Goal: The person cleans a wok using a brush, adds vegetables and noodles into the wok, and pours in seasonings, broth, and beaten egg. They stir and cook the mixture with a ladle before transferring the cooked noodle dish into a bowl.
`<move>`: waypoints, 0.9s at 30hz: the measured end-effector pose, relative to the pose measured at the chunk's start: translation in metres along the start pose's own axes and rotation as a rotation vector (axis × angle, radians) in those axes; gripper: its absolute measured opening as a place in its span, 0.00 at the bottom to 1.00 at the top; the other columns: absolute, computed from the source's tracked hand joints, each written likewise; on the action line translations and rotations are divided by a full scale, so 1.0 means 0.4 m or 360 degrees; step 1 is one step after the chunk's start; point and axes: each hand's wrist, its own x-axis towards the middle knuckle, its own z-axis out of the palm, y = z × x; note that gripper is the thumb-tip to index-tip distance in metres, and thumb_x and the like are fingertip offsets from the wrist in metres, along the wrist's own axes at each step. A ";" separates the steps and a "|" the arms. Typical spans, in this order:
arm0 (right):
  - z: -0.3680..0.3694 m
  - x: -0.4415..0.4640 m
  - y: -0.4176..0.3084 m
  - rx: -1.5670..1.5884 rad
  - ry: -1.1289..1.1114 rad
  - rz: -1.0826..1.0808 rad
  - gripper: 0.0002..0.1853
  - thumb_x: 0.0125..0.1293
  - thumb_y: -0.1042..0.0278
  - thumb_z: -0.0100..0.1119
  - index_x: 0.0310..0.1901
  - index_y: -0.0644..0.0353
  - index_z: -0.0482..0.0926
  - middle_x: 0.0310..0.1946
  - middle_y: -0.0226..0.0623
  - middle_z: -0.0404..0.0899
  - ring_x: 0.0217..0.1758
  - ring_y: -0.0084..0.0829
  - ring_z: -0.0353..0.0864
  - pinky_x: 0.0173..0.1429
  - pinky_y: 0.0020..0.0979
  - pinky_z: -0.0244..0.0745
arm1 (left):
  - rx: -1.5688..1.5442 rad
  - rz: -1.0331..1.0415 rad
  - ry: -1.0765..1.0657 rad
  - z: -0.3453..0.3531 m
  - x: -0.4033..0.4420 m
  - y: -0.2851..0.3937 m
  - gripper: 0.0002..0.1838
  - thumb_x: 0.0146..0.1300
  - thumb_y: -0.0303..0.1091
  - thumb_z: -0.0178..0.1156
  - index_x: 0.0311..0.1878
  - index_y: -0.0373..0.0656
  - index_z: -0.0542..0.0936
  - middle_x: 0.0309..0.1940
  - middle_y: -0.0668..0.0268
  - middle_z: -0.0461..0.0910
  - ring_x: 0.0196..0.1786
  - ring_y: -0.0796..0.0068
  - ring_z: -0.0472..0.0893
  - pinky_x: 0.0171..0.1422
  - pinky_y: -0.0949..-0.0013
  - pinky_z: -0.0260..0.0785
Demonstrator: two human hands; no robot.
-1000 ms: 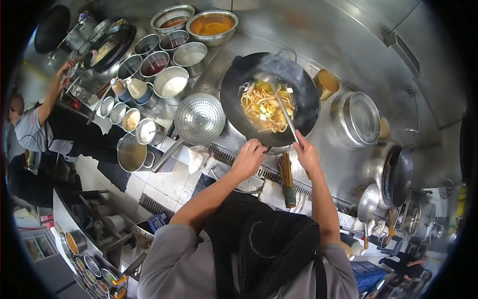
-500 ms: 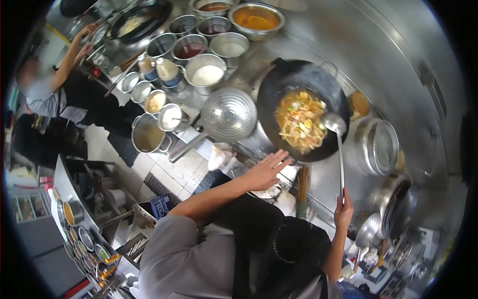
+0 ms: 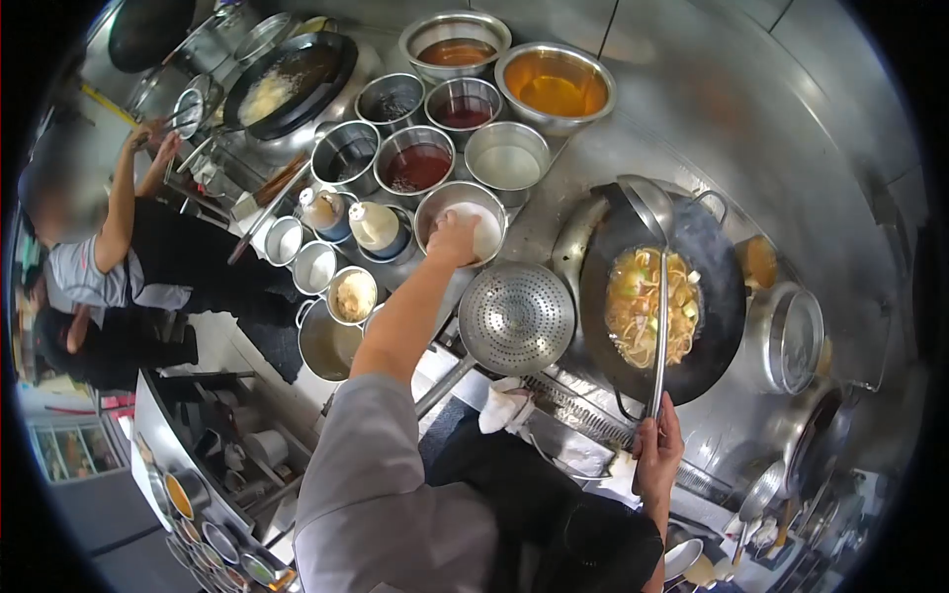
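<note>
Head view: my right hand (image 3: 658, 459) clamped on ladle (image 3: 661, 316); left hand (image 3: 453, 240) over pot (image 3: 457, 193), closure unclear. Slackening could drop ladle.

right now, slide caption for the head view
Left hand over a metal pot, right hand holding a ladle across a wok of noodles.

1. I look through one camera worn on my head, facing forward and down over the tabletop (image 3: 722, 420).
2. Its lens is very wide: straight edges bow, and darkness rounds off the corners.
3. My grey sleeve (image 3: 371, 455) and black apron (image 3: 494, 474) fill the bottom, nearest to it.
4. Beyond them come my right hand (image 3: 658, 450), my left hand (image 3: 455, 239) and the wok (image 3: 717, 326), its inside seen steeply from above.
5. Farther off, it takes in a co-worker (image 3: 114, 242) at left and the steel wall (image 3: 682, 109) at upper right.
</note>
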 end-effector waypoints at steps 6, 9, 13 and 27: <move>0.143 0.015 -0.061 0.0005 -0.0075 0.0249 0.28 0.79 0.76 0.56 0.78 0.62 0.68 0.30 0.23 0.73 0.26 0.13 0.68 0.30 0.21 0.66 | -0.0014 -0.0050 -0.0206 -0.035 0.010 0.019 0.53 0.55 0.49 0.79 0.81 0.66 0.57 0.81 0.44 0.48 0.83 0.29 0.50 0.78 0.42 0.67; 0.182 0.028 -0.073 -0.0024 -0.0161 0.0290 0.28 0.79 0.76 0.57 0.78 0.62 0.68 0.28 0.23 0.72 0.26 0.13 0.68 0.29 0.22 0.67 | -0.0035 -0.0063 -0.0155 -0.032 0.011 0.026 0.52 0.54 0.46 0.79 0.80 0.66 0.59 0.79 0.44 0.50 0.81 0.26 0.53 0.78 0.39 0.67; 0.210 0.029 -0.092 0.0211 -0.0276 0.0413 0.28 0.79 0.74 0.57 0.79 0.58 0.68 0.31 0.25 0.74 0.25 0.14 0.70 0.28 0.22 0.67 | -0.0049 0.0003 -0.0042 0.017 0.041 0.005 0.49 0.53 0.41 0.77 0.77 0.65 0.63 0.77 0.43 0.53 0.76 0.23 0.58 0.76 0.34 0.66; 0.191 0.024 -0.126 0.0583 -0.0608 0.0668 0.32 0.83 0.66 0.54 0.84 0.50 0.58 0.33 0.28 0.75 0.27 0.17 0.72 0.28 0.23 0.73 | 0.0168 0.0272 0.0115 0.080 0.100 -0.034 0.41 0.55 0.45 0.77 0.71 0.57 0.67 0.71 0.34 0.62 0.73 0.27 0.62 0.76 0.37 0.58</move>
